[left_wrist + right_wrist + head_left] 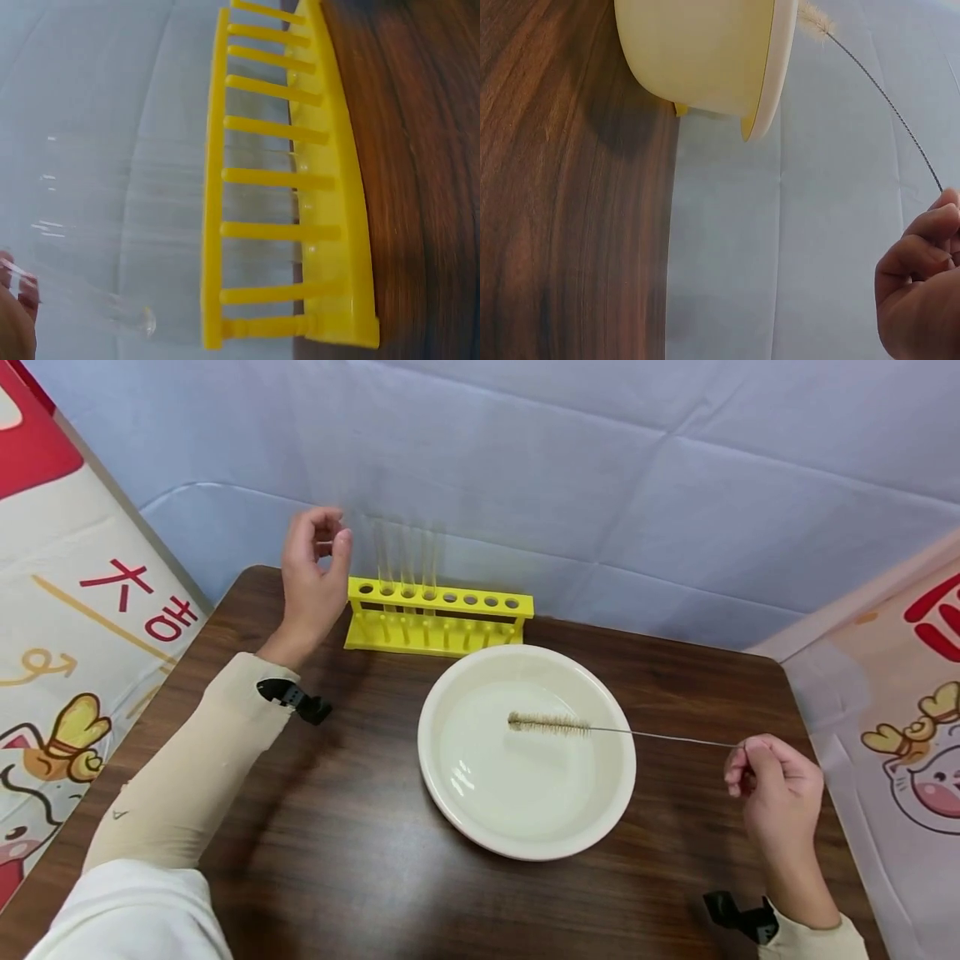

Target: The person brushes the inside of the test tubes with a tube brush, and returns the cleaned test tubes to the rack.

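My left hand (pixel 315 581) is raised beside the left end of a yellow test tube rack (pixel 431 649), fingers bent. In the left wrist view its fingertips pinch the upper end of a clear test tube (pixel 148 321), whose rounded bottom hangs just above the rack's top bar. Three more clear test tubes (pixel 407 564) stand upright in the rack. On the right, my right hand (pixel 783 797) pinches the end of the thin wire handle of a test tube brush (pixel 551 724). The brush's bristles extend over a white basin (pixel 525 847) with water in it.
A dark wood-grain table (pixel 360 827) carries the rack at its back edge and the basin in front of it. Pale blue cloth (pixel 525 460) hangs behind. Printed cloths with cartoon figures (pixel 922 785) flank both sides.
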